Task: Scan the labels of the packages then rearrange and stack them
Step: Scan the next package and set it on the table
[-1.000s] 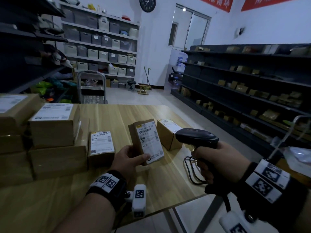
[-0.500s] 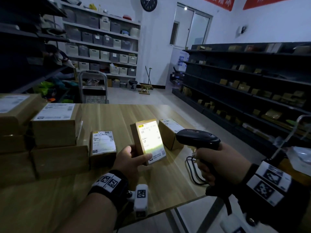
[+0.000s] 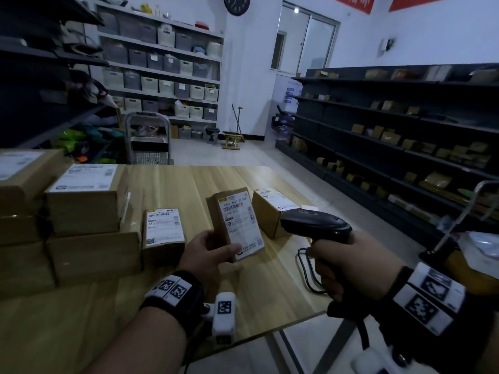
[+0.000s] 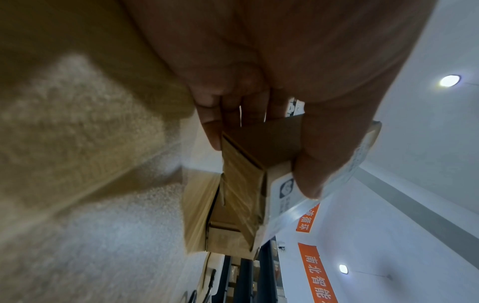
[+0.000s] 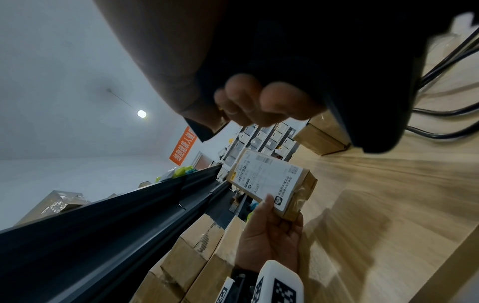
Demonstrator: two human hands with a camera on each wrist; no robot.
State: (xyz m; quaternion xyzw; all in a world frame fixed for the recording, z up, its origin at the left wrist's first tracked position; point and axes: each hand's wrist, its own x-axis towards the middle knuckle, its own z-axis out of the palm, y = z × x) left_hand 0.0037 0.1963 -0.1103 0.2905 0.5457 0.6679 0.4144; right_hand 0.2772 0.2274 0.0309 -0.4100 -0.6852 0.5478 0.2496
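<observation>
My left hand [image 3: 209, 252] holds a small cardboard package [image 3: 237, 225] upright above the wooden table [image 3: 167, 184], its white label facing the scanner. The thumb presses the label's lower corner and the fingers wrap the back, as the left wrist view shows on the package [image 4: 243, 184]. My right hand [image 3: 353, 265] grips a black barcode scanner [image 3: 316, 225] by its handle, nose aimed at the label from the right. In the right wrist view the package [image 5: 269, 182] and left hand [image 5: 269, 235] appear below the scanner [image 5: 362, 102]. Another labelled package [image 3: 163, 233] lies on the table left of my hand, and one [image 3: 272, 209] behind the scanner.
Larger stacked boxes [image 3: 86, 220] fill the table's left side. The scanner's black cable [image 3: 305, 268] loops on the table near its right edge. Dark shelving [image 3: 391, 136] runs along the right, a cart [image 3: 148, 139] stands beyond the table, and storage bins [image 3: 162, 66] line the back wall.
The scanner's light flashed brightly on the label half a second ago and is off now. Both hands and the package stay almost where they were.
</observation>
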